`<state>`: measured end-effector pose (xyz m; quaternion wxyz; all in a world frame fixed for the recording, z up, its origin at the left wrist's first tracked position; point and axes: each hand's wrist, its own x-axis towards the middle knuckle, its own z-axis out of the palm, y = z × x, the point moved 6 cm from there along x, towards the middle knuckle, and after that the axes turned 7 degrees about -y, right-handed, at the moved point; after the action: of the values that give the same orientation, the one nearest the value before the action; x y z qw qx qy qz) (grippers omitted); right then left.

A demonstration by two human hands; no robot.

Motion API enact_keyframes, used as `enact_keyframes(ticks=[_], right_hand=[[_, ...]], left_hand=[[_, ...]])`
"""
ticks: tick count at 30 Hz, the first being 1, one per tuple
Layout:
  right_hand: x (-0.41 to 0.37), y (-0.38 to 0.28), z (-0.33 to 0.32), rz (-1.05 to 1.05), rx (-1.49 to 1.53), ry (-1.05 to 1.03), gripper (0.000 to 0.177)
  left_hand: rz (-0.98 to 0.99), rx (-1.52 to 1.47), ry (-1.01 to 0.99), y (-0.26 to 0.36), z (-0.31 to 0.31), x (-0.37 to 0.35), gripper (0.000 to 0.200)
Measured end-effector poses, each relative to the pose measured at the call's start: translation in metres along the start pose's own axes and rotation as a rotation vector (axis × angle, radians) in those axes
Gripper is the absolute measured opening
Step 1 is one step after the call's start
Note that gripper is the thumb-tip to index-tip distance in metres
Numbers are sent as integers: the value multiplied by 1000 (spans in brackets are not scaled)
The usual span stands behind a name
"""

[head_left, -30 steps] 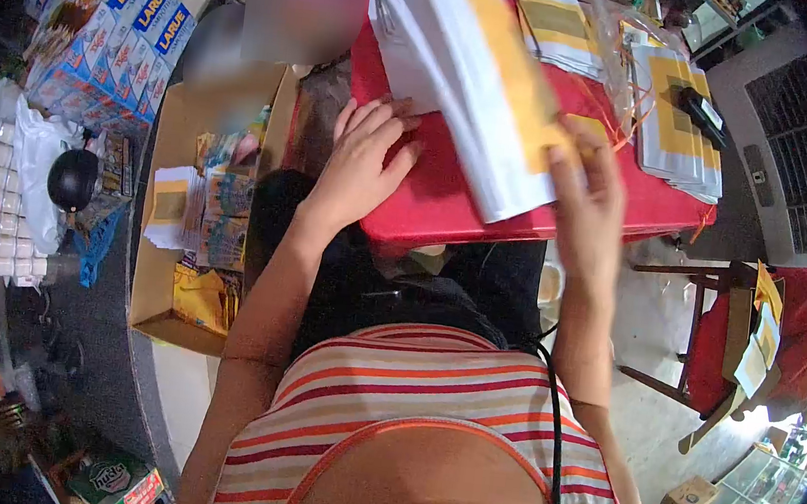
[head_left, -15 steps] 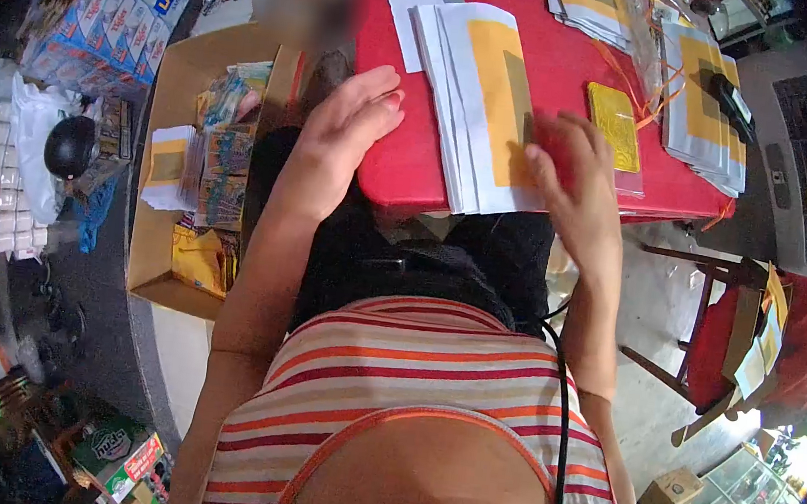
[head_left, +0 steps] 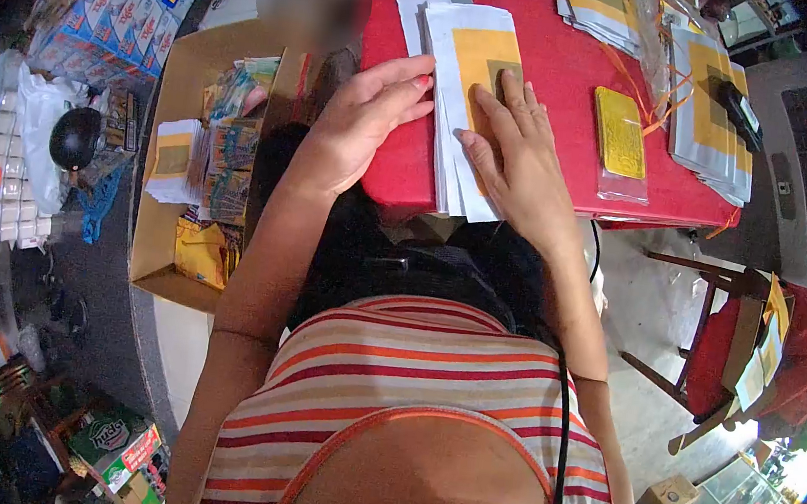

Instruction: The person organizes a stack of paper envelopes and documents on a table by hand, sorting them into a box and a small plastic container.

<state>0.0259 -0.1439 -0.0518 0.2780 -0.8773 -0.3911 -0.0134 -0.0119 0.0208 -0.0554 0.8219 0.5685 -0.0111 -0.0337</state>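
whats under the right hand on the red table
A fanned stack of white sheets with yellow panels; the right hand lies flat on it, hiding its near part.

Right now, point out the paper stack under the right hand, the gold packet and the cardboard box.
paper stack (head_left: pixel 469 48): head view, yellow patch on top sheet.
gold packet (head_left: pixel 621 132): head view, its middle.
cardboard box (head_left: pixel 152 247): head view, bare left side.

Open lane: a bare strip of the red table (head_left: pixel 564 82) is showing between the paper stack (head_left: pixel 464 47) and the gold packet (head_left: pixel 620 135).
Far edge: envelope piles (head_left: pixel 601 7) are crowding it.
Left: a cardboard box (head_left: pixel 155 226) is flanking the table.
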Motion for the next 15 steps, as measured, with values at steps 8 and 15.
enact_keyframes(ticks=[8, 15], right_hand=[[7, 15, -17, 105, 146, 189, 40], [21, 43, -21, 351, 698, 50, 44]], left_hand=[[-25, -101, 151, -5, -5, 1, 53], [-71, 13, 65, -9, -7, 17, 52]])
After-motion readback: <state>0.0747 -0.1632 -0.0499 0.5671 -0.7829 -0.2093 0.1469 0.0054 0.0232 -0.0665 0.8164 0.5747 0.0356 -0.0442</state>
